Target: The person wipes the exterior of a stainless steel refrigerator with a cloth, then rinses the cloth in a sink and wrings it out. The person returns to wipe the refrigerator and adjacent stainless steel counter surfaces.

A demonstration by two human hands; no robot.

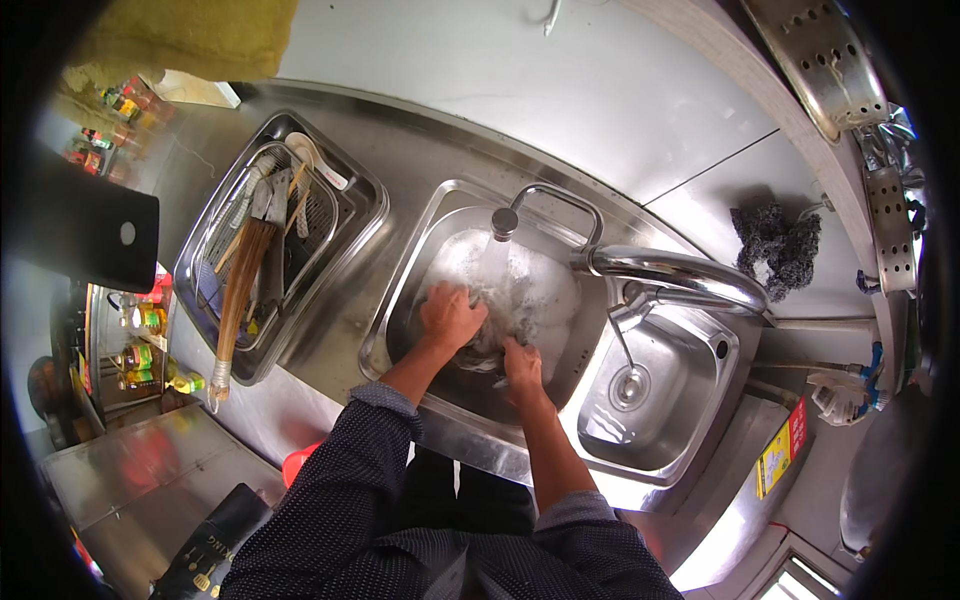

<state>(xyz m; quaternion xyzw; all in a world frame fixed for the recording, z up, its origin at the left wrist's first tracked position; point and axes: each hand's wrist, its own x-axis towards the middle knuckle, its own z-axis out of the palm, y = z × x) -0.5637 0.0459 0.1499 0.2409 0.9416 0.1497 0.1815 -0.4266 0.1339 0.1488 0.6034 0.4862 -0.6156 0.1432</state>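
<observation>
Water runs from the chrome faucet (pixel 504 223) into the larger stainless steel sink basin (pixel 390 315), where whitish, foamy water (pixel 551 300) stands. My left hand (pixel 452 316) is in the basin, left of the stream, with its thumb towards the middle. On the other side my right hand (pixel 523 367) is lower in the basin, its fingers curled at a dark and whitish mass in the water (pixel 480 360). Foam and splashing blur this mass, so what it is cannot be told, nor whether either hand grips it.
Left of the sink, metal trays (pixel 375 217) hold a bamboo brush (pixel 247 277) and several utensils. The smaller basin (pixel 660 382) adjoins on the right. A dark mesh scourer (pixel 780 247) hangs on the wall. Bottles (pixel 142 319) stand at the far left.
</observation>
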